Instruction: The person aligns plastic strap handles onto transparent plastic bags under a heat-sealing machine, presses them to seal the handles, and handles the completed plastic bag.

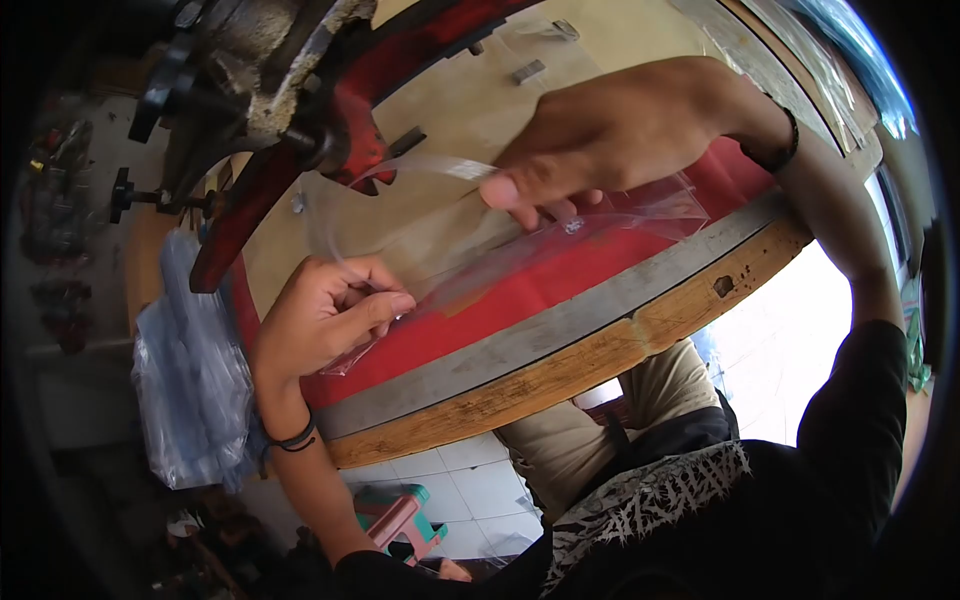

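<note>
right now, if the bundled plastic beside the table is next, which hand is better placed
Probably the left: the left hand is much nearer the bundled plastic, though it pinches the clear sheet. The right hand is farther away.

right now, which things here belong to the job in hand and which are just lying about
Seems part of the job:
clear plastic, pinched in the left hand, the right hand over it
the table beneath
perhaps the machine

Seems just lying about:
plastic bundle beside the table
stool on the floor
small grey block
</note>
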Demonstrator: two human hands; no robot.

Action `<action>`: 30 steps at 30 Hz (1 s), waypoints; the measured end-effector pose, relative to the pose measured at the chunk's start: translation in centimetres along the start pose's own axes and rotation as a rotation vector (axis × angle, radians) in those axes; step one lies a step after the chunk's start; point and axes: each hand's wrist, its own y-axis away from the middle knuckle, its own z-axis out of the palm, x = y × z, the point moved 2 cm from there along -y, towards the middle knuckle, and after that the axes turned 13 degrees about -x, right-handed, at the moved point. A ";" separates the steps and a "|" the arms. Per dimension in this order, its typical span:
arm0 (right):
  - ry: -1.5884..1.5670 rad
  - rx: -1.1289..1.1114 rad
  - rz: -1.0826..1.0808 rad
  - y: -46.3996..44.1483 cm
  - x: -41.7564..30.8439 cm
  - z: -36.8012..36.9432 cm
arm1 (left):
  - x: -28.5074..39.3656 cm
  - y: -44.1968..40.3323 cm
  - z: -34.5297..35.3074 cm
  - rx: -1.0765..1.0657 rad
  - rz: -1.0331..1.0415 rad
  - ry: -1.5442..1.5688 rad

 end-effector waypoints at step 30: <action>-0.005 -0.134 -0.009 -0.4 1.5 -1.3 | -1.7 -0.2 -2.1 -0.211 0.124 -0.007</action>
